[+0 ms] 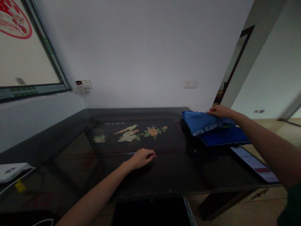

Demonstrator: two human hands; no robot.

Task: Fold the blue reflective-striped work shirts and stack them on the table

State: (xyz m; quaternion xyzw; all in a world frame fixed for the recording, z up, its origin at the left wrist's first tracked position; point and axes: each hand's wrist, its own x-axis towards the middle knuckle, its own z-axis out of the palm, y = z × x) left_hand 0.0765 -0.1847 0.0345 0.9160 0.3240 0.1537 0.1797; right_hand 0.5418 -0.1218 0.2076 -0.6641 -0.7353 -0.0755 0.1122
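Observation:
Near the right end of the dark glossy table (pixel 174 169), my right hand (pixel 218 111) pinches the upper edge of a light blue folded bag (pixel 199 121) with white lettering. A darker blue flat item (pixel 223 137) lies beneath it. My left hand (pixel 143 158) rests on the table near its front middle, fingers curled together; whether anything is inside them is hidden. A floral and bird picture (pixel 131 133) shows on the tabletop beyond my left hand.
A phone (pixel 255 164) with a lit screen lies at the right front edge. At the far left are a white device (pixel 14 172) and a cable with a yellow tag (pixel 20 186). A wall with sockets (pixel 191 84) stands behind the table.

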